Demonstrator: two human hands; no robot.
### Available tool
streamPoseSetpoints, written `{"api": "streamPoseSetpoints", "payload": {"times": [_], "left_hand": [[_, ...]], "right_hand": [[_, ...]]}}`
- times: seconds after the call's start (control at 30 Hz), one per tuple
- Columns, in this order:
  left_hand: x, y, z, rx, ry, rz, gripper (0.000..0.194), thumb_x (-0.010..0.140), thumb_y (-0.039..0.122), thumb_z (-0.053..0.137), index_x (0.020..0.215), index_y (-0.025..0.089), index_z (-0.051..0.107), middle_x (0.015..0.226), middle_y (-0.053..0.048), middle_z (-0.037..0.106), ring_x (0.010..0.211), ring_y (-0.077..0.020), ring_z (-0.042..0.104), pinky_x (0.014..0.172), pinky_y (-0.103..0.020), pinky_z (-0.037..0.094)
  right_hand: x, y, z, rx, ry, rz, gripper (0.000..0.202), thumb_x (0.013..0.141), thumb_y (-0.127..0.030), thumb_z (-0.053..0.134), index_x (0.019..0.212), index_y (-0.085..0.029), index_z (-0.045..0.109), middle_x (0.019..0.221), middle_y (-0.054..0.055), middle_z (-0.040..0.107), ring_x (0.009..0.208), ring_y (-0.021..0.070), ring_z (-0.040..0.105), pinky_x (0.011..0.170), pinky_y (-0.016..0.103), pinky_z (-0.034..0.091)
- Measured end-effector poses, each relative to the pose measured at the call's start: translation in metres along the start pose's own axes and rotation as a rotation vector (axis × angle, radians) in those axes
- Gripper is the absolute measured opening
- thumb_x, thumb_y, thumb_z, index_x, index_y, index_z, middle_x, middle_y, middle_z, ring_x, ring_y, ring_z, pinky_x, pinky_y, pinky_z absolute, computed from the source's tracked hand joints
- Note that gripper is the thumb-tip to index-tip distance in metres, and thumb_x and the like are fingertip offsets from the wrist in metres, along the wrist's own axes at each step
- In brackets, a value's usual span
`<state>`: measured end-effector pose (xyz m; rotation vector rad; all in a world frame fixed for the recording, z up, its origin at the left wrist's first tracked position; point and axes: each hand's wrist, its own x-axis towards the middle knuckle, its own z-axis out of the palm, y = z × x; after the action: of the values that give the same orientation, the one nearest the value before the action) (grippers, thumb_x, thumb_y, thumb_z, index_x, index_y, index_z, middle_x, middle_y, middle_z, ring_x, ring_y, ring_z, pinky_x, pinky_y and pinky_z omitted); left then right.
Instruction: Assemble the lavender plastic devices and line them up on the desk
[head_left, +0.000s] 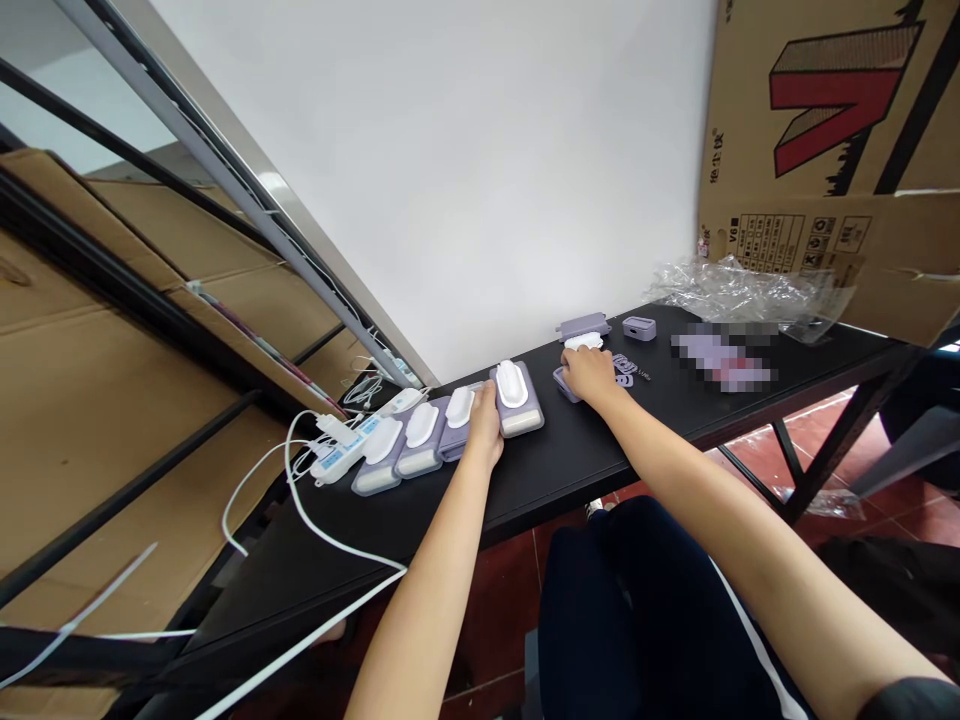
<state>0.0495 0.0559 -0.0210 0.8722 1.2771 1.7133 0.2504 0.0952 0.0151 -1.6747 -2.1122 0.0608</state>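
Observation:
On the black table [551, 470], a row of flat purple cases with white oval pieces on top runs along the left half. My left hand [486, 428] is closed at the left edge of the rightmost purple case [523, 405]; its fingertips are partly hidden. A white oval piece [512, 384] lies on that case. Further right, my right hand [590, 376] has its fingers curled down, touching or just beside another white oval piece [583, 341]. Under its wrist side shows a small purple box part [566, 385]. What the right fingertips grip is hidden.
A white power strip [345, 455] with plugs and cables is at the left end. Purple parts [583, 326] and a small purple box [639, 328] lie at the back. Clear plastic wrap [750, 290] rests before a large cardboard box [832, 130]. A white cable [330, 545] crosses the front left.

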Motion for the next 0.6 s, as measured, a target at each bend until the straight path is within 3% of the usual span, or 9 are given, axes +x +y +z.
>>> {"api": "streamPoseSetpoints", "payload": {"times": [0.27,0.43,0.6], "left_hand": [[0.0042,-0.0039,-0.0029,0.022,-0.007,-0.01,0.029,0.096,0.04,0.06,0.116,0.021,0.067,0.135,-0.007,0.068,0.129,-0.0209,0.064,0.112,-0.039,0.05],[0.0047,-0.0036,-0.0041,0.096,-0.006,0.012,0.042,0.091,0.042,0.066,0.13,0.025,0.063,0.147,-0.007,0.061,0.136,-0.0242,0.058,0.114,-0.042,0.049],[0.006,-0.0049,-0.0047,0.136,0.002,0.058,0.043,0.09,0.039,0.068,0.13,0.024,0.064,0.143,-0.009,0.064,0.134,-0.0242,0.06,0.116,-0.043,0.046]], "right_hand": [[0.0024,0.0014,0.001,0.025,-0.047,0.005,0.032,0.099,-0.019,0.043,0.121,-0.021,0.067,0.121,0.013,0.072,0.112,0.029,0.067,0.095,0.043,0.039],[0.0036,0.0023,0.0014,0.068,-0.058,0.008,0.033,0.098,-0.019,0.043,0.122,-0.021,0.066,0.123,0.013,0.073,0.113,0.0279,0.067,0.096,0.042,0.04],[0.0037,0.0012,-0.0016,0.207,-0.083,0.004,0.032,0.097,-0.022,0.046,0.12,-0.025,0.068,0.123,0.008,0.074,0.118,0.0271,0.065,0.096,0.039,0.042]]}}
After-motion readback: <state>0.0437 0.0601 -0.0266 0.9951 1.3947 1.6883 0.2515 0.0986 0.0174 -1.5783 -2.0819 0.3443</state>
